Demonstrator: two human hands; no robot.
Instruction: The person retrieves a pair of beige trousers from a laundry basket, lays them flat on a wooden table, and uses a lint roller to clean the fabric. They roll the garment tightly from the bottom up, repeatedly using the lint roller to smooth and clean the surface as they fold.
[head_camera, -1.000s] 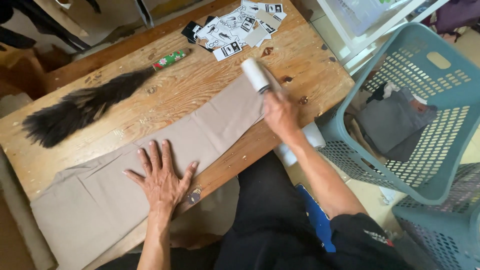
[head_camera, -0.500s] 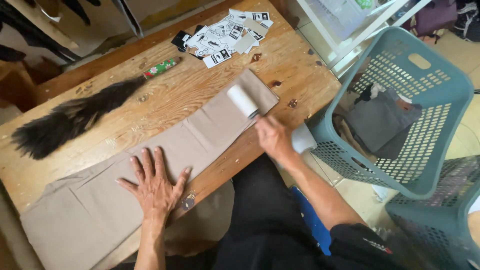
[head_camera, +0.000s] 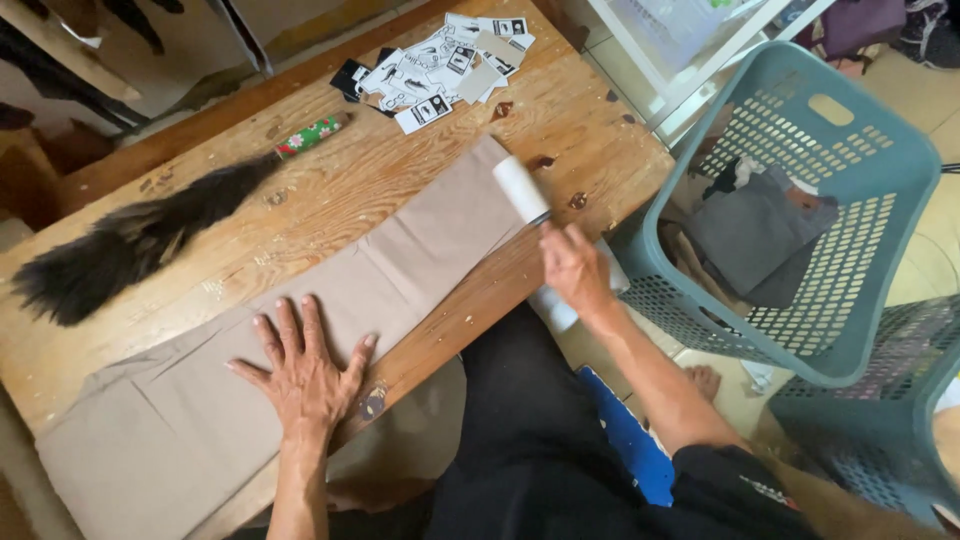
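Wooden table (head_camera: 330, 205): long beige cloth (head_camera: 300, 330) flat under open left hand (head_camera: 305, 370); right hand (head_camera: 575, 268) grips white lint roller (head_camera: 522, 188).

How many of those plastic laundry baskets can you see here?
2: one teal laundry basket right of the wooden table, clothes inside; a second basket at the lower right corner, partly cut off.

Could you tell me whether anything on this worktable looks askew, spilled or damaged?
Mostly minor things. The paper tags lie in a loose, overlapping heap at the far edge of the wooden table, not stacked. The beige cloth shows fold creases and overhangs the near edge. Dark knots mark the wood. Nothing looks spilled.
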